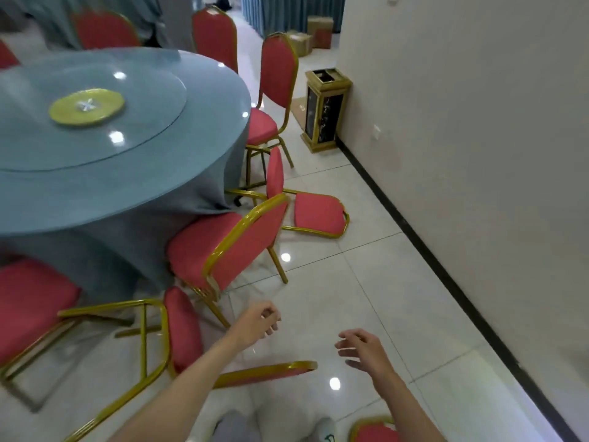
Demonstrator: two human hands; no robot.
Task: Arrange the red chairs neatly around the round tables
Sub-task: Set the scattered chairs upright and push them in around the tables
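Observation:
A round table [134,186] with a blue cloth and glass turntable fills the upper left. An upright red chair [223,250] with a gold frame stands at its near edge. Beside my feet a red chair [183,330] lies tipped on the floor, its back [267,373] stretched out below my hands. Farther along, another red chair [315,212] lies on its side, and an upright one [274,90] stands behind it. My left hand [259,320] hovers with loosely curled fingers, holding nothing. My right hand [363,349] hangs open above the floor.
A gold-trimmed bin [325,113] stands against the white wall [478,154] on the right. Cardboard boxes [318,33] sit at the far end by blue curtains. More red chairs [105,30] ring the table's far side. Another chair [376,432] shows at the bottom edge. White tiled floor runs along the wall.

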